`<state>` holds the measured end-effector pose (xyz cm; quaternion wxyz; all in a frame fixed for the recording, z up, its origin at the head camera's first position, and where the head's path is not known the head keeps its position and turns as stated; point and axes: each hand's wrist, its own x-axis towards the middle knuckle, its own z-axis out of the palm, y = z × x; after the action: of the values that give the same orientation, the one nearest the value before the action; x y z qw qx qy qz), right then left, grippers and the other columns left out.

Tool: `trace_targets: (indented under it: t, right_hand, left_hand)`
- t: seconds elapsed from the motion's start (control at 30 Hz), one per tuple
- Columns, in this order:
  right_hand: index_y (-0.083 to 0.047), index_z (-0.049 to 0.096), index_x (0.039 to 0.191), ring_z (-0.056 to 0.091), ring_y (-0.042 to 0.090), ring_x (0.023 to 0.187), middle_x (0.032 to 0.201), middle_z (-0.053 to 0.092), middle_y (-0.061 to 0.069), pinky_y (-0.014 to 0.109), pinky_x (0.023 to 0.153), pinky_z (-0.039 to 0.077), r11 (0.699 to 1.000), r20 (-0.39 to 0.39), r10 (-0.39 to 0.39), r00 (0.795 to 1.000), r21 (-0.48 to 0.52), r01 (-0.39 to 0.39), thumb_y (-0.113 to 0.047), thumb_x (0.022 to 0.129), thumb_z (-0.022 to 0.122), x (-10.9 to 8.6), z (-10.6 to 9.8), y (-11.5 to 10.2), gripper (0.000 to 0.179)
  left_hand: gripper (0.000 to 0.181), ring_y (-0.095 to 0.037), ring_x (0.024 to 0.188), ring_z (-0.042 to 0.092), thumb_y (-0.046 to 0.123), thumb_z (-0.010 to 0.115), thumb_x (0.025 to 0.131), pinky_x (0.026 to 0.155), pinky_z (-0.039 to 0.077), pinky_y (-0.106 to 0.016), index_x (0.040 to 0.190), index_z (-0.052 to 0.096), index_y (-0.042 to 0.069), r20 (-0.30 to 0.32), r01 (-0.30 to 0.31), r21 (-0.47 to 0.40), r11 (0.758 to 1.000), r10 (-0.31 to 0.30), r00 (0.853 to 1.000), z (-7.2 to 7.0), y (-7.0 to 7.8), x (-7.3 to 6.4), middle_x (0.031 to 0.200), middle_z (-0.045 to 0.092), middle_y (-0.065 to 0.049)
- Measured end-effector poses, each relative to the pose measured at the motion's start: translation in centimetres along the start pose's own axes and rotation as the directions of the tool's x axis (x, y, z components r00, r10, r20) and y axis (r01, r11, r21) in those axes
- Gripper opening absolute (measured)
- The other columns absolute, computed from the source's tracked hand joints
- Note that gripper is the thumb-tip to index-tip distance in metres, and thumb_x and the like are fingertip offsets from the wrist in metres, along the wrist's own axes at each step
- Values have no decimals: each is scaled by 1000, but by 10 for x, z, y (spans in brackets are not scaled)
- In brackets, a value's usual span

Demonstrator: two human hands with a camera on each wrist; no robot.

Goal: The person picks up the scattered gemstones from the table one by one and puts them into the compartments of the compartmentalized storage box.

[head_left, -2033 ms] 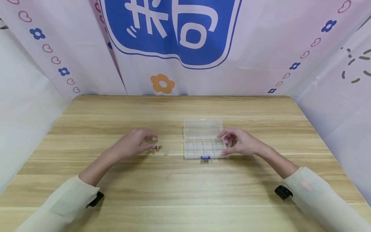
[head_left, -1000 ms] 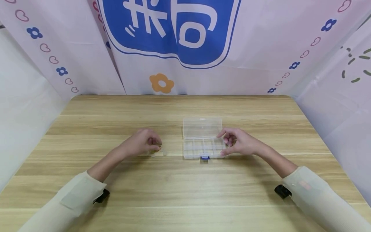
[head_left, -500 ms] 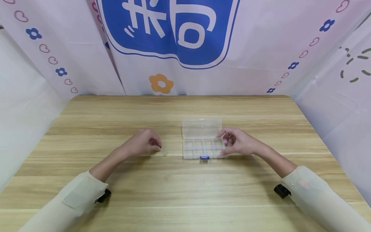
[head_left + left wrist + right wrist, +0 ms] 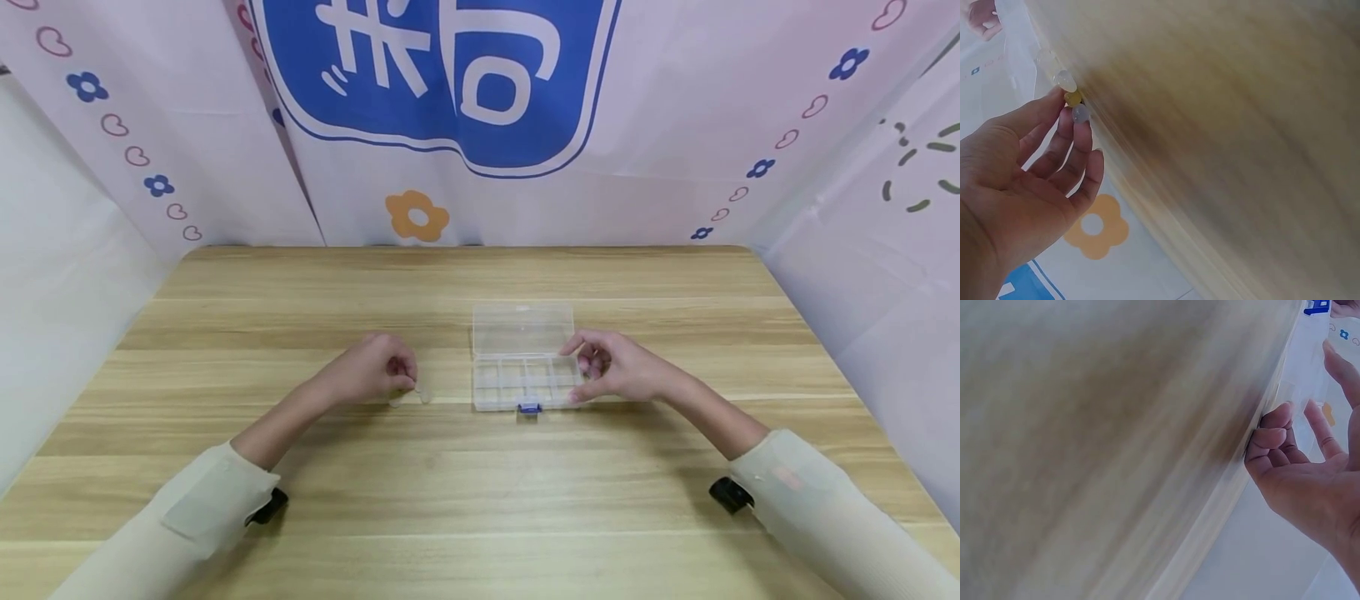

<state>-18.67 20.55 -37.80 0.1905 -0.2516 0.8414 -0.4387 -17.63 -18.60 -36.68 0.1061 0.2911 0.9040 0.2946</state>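
A clear plastic compartment box (image 4: 513,383) lies on the table with its lid (image 4: 522,329) raised back and a blue latch (image 4: 529,408) at the front. My right hand (image 4: 618,367) grips its right end, thumb at the front and index finger at the back, other fingers curled. To the left of the box, my left hand (image 4: 371,367) is down at a few small beads, thumb and fingertips pinching around a yellow bead (image 4: 1072,98). A clear bead (image 4: 1065,80) and a greyish one (image 4: 1080,113) lie against the fingertips. Some beads are hidden by the hand.
The wooden table (image 4: 480,492) reaches back to a printed white cloth (image 4: 637,200) with a blue sign. White cloth also hangs on both sides. Bare tabletop separates the beads from the box.
My left hand came down and right onto the beads, its fingers closing together and covering the coloured ones. In the last half second it has hardly moved. My right hand stays on the box.
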Motion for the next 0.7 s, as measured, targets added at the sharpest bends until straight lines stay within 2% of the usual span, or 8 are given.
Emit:
trace_targets:
  t: [0.27, 0.47, 0.7]
  right_hand:
    - [4, 62, 123, 51, 18, 74, 88, 56, 10, 23, 66, 44, 1000, 0, 12, 1000, 10, -12, -6, 77, 91, 0, 0, 0, 55]
    - [4, 61, 124, 51, 18, 74, 88, 56, 10, 24, 66, 45, 1000, 2, 10, 1000, 14, -10, -6, 78, 91, 0, 0, 0, 55]
    - [4, 61, 124, 50, 18, 75, 88, 56, 10, 24, 66, 44, 1000, 1, 14, 1000, 15, -14, -5, 79, 90, 0, 0, -1, 54]
  left_hand:
    - [12, -14, 70, 62, -4, 75, 91, 64, 54, -26, 82, 72, 3, 12, 40, -53, 998, -39, 999, -7, 4, 0, 77, 69, -3]
    - [9, -14, 72, 60, -4, 74, 91, 65, 53, -26, 84, 74, 3, -27, 41, -23, 999, -42, 999, -10, 9, 1, 78, 68, -3]
    - [11, -13, 76, 62, 0, 77, 90, 70, 53, -29, 83, 74, 7, -82, 7, 43, 999, -3, 997, -8, 15, 4, 79, 69, 2]
